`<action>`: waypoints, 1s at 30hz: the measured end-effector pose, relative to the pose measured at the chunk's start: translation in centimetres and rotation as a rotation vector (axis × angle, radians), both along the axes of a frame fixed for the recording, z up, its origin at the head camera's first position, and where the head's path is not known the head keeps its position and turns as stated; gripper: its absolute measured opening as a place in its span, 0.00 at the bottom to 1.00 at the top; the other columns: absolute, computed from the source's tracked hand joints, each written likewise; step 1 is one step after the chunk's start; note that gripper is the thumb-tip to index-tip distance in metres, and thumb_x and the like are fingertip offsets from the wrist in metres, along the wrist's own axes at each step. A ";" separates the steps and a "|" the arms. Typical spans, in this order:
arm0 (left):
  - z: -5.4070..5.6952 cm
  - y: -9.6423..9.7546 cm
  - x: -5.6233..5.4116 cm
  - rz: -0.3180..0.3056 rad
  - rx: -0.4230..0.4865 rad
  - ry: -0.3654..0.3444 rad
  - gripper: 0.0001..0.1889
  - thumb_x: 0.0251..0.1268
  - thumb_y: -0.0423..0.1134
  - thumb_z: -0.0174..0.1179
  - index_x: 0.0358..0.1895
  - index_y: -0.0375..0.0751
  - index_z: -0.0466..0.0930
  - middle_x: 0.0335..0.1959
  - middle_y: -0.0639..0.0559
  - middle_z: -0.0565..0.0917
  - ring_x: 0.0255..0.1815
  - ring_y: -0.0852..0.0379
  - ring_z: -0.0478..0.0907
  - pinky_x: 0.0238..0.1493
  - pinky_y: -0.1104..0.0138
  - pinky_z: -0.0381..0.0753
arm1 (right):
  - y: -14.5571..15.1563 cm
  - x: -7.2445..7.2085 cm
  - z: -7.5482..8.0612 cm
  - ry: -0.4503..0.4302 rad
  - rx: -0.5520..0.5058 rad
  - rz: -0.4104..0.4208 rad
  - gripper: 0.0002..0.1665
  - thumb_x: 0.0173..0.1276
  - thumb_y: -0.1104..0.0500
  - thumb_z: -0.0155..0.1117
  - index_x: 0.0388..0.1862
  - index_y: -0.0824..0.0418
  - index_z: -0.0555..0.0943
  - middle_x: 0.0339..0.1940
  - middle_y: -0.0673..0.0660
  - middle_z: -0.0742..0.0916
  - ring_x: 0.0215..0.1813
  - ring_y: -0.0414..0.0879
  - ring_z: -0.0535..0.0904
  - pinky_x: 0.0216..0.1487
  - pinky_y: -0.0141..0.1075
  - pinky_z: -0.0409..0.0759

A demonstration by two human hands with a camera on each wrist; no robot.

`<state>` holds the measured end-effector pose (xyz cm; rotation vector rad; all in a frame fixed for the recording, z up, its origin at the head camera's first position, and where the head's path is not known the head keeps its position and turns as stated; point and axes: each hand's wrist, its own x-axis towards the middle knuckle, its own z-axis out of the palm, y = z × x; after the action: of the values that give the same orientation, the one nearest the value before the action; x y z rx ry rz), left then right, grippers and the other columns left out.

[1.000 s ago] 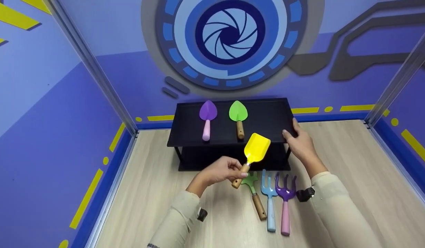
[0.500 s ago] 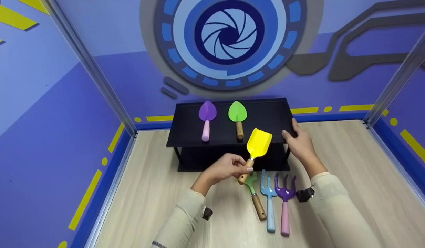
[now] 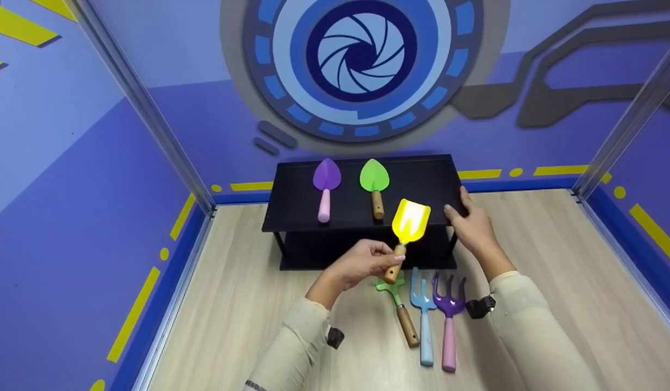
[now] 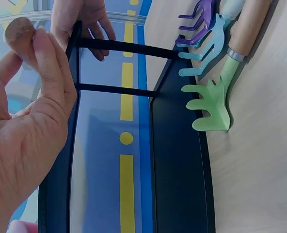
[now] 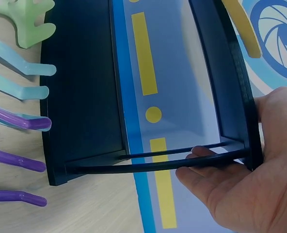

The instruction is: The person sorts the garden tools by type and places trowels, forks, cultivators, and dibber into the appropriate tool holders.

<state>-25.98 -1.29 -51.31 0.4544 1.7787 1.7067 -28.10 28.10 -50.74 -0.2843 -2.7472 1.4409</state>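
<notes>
My left hand (image 3: pixel 362 264) pinches the wooden handle of a yellow hand shovel (image 3: pixel 411 221), blade up, in front of the black two-tier shelf (image 3: pixel 422 179). In the left wrist view the fingers and thumb close round the handle's end (image 4: pixel 21 36). With my right hand (image 3: pixel 476 231) I grip the right end of the shelf's top tier, thumb above; the right wrist view shows fingers (image 5: pixel 201 187) reaching under it. On the top tier lie a purple trowel (image 3: pixel 327 175) with a pink handle and a green trowel (image 3: pixel 374 175) with a wooden handle.
On the wooden tabletop (image 3: pixel 232 304) before the shelf lie a green hand fork (image 3: pixel 405 326), a light blue fork (image 3: pixel 426 326) and a purple fork (image 3: pixel 449 326) with a pink handle. Patterned blue walls (image 3: pixel 194 119) stand behind and at both sides.
My left hand has carried the yellow shovel right and slightly up, nearer the top tier's front edge. The right hand stays on the shelf's right end.
</notes>
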 end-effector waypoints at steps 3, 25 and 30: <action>-0.1 0.3 0.0 -0.001 0.014 -0.013 0.08 0.75 0.39 0.69 0.43 0.38 0.85 0.36 0.53 0.87 0.35 0.60 0.84 0.42 0.68 0.88 | 0.0 0.0 0.0 0.005 -0.004 0.002 0.46 0.85 0.40 0.49 0.90 0.45 0.39 0.91 0.59 0.49 0.91 0.66 0.46 0.89 0.63 0.51; -0.3 2.9 -0.7 0.183 0.135 -0.125 0.09 0.76 0.41 0.67 0.35 0.42 0.82 0.34 0.53 0.84 0.33 0.60 0.83 0.39 0.70 0.87 | 0.2 0.0 -0.1 0.015 -0.005 -0.003 0.46 0.85 0.41 0.50 0.90 0.47 0.40 0.91 0.60 0.50 0.91 0.66 0.46 0.89 0.61 0.50; -0.2 3.2 -0.9 0.208 0.174 -0.126 0.09 0.76 0.40 0.67 0.34 0.43 0.82 0.33 0.55 0.81 0.33 0.60 0.80 0.41 0.69 0.87 | 0.1 0.0 0.0 0.009 0.000 0.005 0.46 0.86 0.40 0.49 0.90 0.46 0.39 0.91 0.60 0.49 0.90 0.67 0.46 0.89 0.62 0.51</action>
<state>-26.86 1.96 -51.47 0.2342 1.6416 1.9980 -28.10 28.21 -50.78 -0.2703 -2.7425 1.4403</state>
